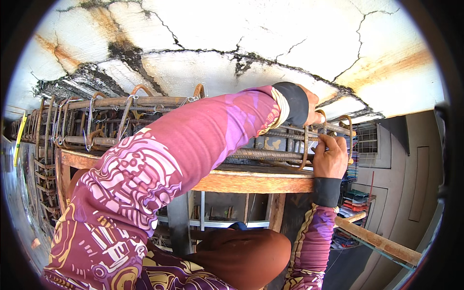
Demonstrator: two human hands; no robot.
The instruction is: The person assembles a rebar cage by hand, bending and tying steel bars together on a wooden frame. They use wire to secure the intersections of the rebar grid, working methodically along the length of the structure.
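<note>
A person's right hand (331, 155) works at the far-right end of a rebar cage (154, 101), its fingers bent in close to a rusty stirrup (306, 145); whether that grip is closed on metal cannot be told. Just above, the left hand (313, 104) reaches over from the left, fingertips down at the rounded top of a second stirrup (323, 114), its grip partly hidden by the wrist and likewise impossible to read. Black cuffs and patterned maroon sleeves cover both wrists and forearms.

The cage lies lengthwise, its long axis running left to right across the scene, with its bar ends pointing right. The stirrups stand crosswise to that axis, their tops bent round, and thin pale wire (190, 99) is wound about the upper bars farther left. Along the cage's near side, roughly parallel to it, runs a wooden plank (261, 182).

Behind the cage rises a white wall (290, 29), veined with black cracks and streaked with rust. To the right are a window grille (367, 140), folded cloths (355, 200) stacked in several colours, and a slanting timber (382, 240). A yellow strip (20, 137) stands at far left.
</note>
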